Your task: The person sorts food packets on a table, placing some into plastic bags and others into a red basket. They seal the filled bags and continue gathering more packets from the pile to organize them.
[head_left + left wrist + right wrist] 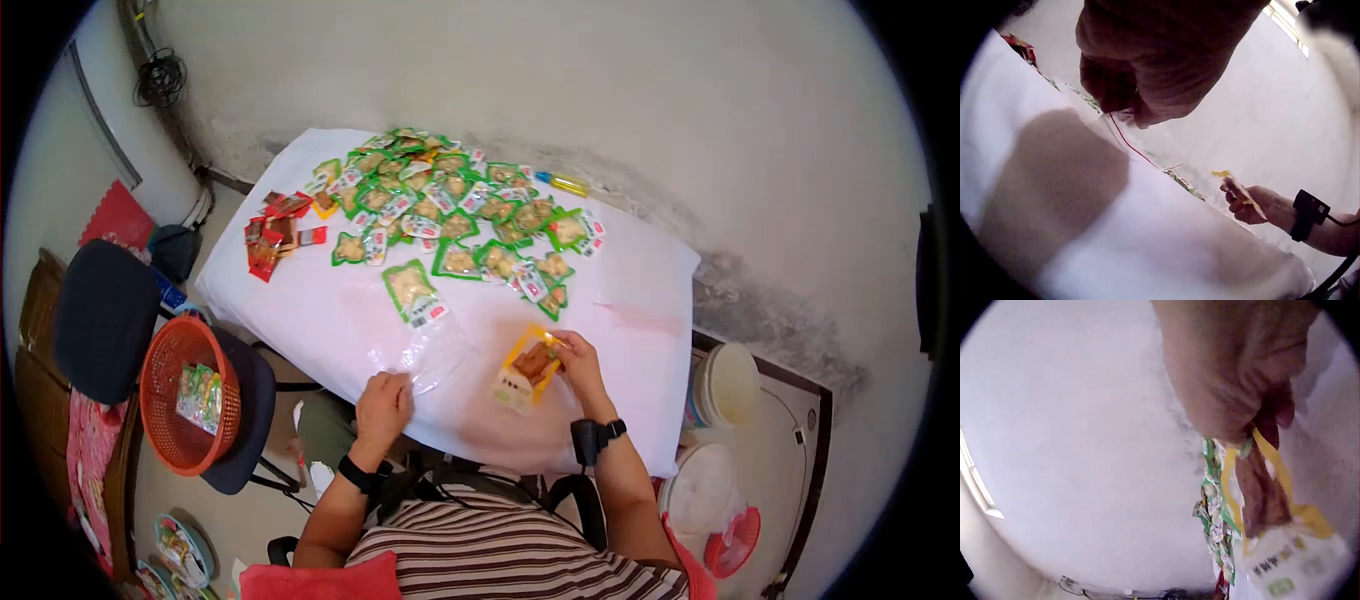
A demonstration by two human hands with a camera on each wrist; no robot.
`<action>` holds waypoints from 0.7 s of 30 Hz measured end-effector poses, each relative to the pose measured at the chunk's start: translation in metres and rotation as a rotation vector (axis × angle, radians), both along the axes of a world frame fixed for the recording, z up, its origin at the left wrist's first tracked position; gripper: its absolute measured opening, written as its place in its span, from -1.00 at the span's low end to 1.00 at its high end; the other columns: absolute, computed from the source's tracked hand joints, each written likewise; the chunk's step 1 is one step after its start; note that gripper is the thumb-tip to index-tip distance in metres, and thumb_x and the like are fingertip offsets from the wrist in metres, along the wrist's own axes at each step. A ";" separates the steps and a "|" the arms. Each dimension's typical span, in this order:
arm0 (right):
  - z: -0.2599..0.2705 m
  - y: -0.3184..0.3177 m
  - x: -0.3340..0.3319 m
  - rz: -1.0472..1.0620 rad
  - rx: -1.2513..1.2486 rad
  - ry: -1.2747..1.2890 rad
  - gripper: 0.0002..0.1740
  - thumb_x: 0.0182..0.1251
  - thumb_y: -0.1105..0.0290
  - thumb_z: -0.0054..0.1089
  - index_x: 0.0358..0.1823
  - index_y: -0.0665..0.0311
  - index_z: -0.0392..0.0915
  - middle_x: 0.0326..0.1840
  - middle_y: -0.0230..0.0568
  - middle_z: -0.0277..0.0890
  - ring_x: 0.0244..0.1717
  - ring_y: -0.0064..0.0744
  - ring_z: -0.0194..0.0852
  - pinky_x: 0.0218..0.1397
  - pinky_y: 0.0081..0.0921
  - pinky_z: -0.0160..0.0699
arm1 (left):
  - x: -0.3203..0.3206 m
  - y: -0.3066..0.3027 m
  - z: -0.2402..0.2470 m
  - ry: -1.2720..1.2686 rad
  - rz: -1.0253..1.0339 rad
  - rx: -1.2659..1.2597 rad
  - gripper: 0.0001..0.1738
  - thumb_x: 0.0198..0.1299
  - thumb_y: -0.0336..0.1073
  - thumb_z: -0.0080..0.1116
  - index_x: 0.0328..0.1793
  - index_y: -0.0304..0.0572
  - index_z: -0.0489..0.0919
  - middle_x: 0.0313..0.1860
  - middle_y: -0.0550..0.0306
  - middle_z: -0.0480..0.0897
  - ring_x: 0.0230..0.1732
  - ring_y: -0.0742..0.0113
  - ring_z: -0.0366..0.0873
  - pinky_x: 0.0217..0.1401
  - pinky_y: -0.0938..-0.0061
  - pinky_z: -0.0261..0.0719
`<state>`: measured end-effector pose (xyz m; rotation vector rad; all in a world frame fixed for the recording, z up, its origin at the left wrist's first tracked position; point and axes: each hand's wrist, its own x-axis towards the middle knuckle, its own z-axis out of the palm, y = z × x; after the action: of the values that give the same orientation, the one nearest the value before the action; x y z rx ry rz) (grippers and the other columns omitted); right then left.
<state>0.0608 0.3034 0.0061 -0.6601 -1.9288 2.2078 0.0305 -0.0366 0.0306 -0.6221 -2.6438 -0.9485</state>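
Note:
The right hand (583,372) pinches a yellow-edged packet (530,366) with brown pieces inside, by its upper corner; in the right wrist view the packet (1266,506) hangs below the fingers. The left hand (384,408), fingers curled, pinches the edge of a clear plastic bag (428,355) that lies on the white-covered table (340,330). At the bag's far end is a green-edged packet (410,288) with pale pieces. In the left wrist view the bag's red line runs down from the left hand (1147,62).
Many green packets (460,225) are heaped at the table's back, with red packets (265,245) to their left and a yellow-and-blue tube (563,183) behind. An orange basket (160,400) holding packets sits on a chair at left. White buckets (733,385) stand at right.

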 end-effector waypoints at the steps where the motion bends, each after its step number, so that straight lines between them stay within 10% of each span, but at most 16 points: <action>1: 0.006 0.004 -0.005 0.080 0.134 0.000 -0.67 0.26 0.45 0.13 0.05 0.28 0.42 -0.26 -0.35 0.51 -0.41 -0.60 0.44 -0.43 -0.68 0.44 | 0.001 -0.001 -0.001 -0.012 0.018 -0.023 -0.82 0.05 -0.37 0.16 -0.18 -0.12 0.58 -0.32 0.03 0.52 -0.21 0.03 0.50 -0.20 0.26 0.51; 5: 0.025 -0.006 -0.014 -0.135 0.817 0.158 -0.67 0.20 0.32 0.22 -0.04 0.31 0.49 -0.20 -0.19 0.48 -0.43 -0.46 0.43 -0.33 -0.52 0.49 | 0.004 0.002 0.000 -0.050 0.046 -0.043 -0.84 0.06 -0.36 0.17 -0.20 -0.14 0.58 -0.30 0.03 0.53 -0.20 0.03 0.51 -0.18 0.25 0.51; 9: 0.032 -0.018 0.031 0.193 1.342 -0.275 -0.59 0.01 0.33 0.37 -0.12 0.34 0.49 -0.22 -0.07 0.47 -0.19 -0.15 0.44 -0.14 -0.30 0.48 | 0.006 0.002 -0.004 0.000 0.034 -0.029 -0.85 0.06 -0.37 0.17 -0.21 -0.15 0.58 -0.31 0.03 0.53 -0.21 0.03 0.51 -0.19 0.25 0.51; 13: 0.031 -0.040 0.067 0.251 1.337 -0.136 -0.52 0.03 0.21 0.34 -0.09 0.32 0.42 -0.23 -0.01 0.40 -0.09 0.01 0.40 -0.07 -0.17 0.48 | 0.006 0.001 -0.007 0.059 0.029 -0.016 -0.87 0.06 -0.39 0.17 -0.23 -0.14 0.58 -0.34 0.04 0.53 -0.24 0.04 0.51 -0.23 0.27 0.51; 16: -0.003 -0.040 0.066 0.094 1.240 0.048 -0.64 0.12 0.30 0.29 -0.12 0.30 0.41 -0.22 -0.10 0.45 -0.12 -0.11 0.47 -0.06 -0.30 0.49 | 0.005 0.000 -0.008 0.083 0.017 0.021 -0.87 0.06 -0.39 0.17 -0.23 -0.13 0.57 -0.36 0.05 0.52 -0.28 0.05 0.52 -0.28 0.28 0.51; 21: 0.039 -0.061 0.054 0.074 -0.120 0.007 -0.77 0.24 0.47 0.14 -0.09 0.21 0.37 -0.37 -0.38 0.50 -0.48 -0.59 0.48 -0.55 -0.68 0.46 | 0.000 0.006 0.003 0.091 -0.003 0.106 -0.91 0.09 -0.40 0.17 -0.25 -0.15 0.56 -0.38 0.06 0.51 -0.33 0.05 0.52 -0.34 0.29 0.51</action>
<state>0.1149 0.2426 0.0447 -0.6055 -1.8579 2.3821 0.0305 -0.0303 0.0333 -0.6287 -2.4956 -1.0284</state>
